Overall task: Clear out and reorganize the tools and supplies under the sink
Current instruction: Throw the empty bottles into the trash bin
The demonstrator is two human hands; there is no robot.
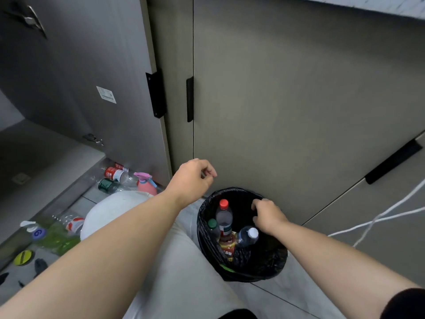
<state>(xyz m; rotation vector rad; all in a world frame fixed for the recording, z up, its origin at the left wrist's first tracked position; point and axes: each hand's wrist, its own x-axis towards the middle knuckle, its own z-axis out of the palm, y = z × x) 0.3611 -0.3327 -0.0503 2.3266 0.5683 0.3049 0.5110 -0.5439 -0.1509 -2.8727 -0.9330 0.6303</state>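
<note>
On the tiled floor against the closed cabinet door [287,111], just past the knees: bag-lined bin [273,261], probably light for its bulk, stiff underneath but wrapped in thin, slippery, tear-prone film; best taken by the hard rim rather than by the liner [205,233] alone. Glossy black, crinkled, mouth wide open. Right hand [268,216] over the far rim, fingers curled downward; hard to tell whether pinching the film or only touching it. Left hand [192,178] hovering just left of the bin, loosely curled, holding nothing. Inside, leaning together, three plastic bottles: red-capped bottle [224,217], white-capped bottle [249,236], green-capped bottle [212,224]; likely near empty, so light, smooth and easily dented, safest gripped at the neck under the cap. Further left, by the open cupboard's edge, loose bottles [113,173] lying flat and a pink sprayer [146,185].
</note>
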